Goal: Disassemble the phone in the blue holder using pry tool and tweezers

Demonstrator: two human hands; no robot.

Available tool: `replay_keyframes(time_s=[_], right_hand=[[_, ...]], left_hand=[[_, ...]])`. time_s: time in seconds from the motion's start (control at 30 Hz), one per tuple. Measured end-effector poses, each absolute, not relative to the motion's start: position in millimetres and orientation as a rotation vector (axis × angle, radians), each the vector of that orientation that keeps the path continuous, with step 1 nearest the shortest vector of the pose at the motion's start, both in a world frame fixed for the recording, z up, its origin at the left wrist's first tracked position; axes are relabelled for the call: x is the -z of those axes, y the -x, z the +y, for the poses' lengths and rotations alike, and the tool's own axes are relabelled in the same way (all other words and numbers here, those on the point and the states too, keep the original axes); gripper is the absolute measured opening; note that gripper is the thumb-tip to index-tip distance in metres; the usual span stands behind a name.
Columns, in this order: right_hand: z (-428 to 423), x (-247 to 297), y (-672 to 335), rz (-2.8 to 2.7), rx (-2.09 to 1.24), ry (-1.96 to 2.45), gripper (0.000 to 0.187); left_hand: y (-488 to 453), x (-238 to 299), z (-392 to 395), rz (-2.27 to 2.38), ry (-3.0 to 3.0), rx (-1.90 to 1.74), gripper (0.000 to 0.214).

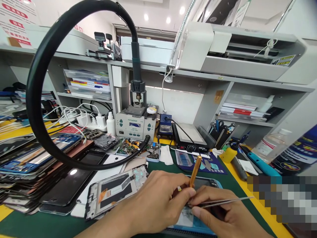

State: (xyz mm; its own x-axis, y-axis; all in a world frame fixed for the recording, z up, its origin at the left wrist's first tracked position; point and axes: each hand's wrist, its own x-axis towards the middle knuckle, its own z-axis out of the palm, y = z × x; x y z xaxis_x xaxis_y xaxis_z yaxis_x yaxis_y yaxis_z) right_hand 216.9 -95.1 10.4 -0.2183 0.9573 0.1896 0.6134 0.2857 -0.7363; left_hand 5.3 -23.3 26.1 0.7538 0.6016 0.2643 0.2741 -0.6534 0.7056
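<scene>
My left hand (160,195) is closed around a gold-handled screwdriver (196,170), which stands nearly upright with its tip hidden behind the fingers. Close beside it, my right hand (223,208) has tweezers (229,200) between its fingers, their thin end pointing to the right. The right fingertips pinch together near the left thumb; anything small between them is hidden. Under both hands lies a phone with a blue frame (219,183), partly covered by them. An opened phone frame (116,188) with its inside showing lies left of my left hand.
Stacked phones and phone parts (61,142) fill the left side. A thick black hose (37,99) loops from the rework station (131,124). Behind my hands are a tray of circuit boards (156,154) and a heating plate (190,132). Bottles and tools (262,163) line the right.
</scene>
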Motion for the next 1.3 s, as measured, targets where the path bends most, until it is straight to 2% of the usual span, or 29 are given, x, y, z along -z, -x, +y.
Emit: replay_keyframes(time_s=[0.4, 0.87, 1.3], right_hand=[[-93.5, -10.6, -215.9, -1.923, -0.753, 1.446, 0.015], [-94.5, -7.8, -225.2, -1.789, -0.99, 1.583, 0.03], [-92.5, -13.2, -224.8, -1.703, -1.05, 1.556, 0.042]], left_hand=[[-3.0, -27.2, -24.2, 0.625, -2.283, -0.642, 0.025], [-9.5, -28.0, -21.1, 0.762, -2.207, -0.657, 0.028], [-9.5, -24.6, -22.4, 0.764, -2.204, -0.666, 0.028]])
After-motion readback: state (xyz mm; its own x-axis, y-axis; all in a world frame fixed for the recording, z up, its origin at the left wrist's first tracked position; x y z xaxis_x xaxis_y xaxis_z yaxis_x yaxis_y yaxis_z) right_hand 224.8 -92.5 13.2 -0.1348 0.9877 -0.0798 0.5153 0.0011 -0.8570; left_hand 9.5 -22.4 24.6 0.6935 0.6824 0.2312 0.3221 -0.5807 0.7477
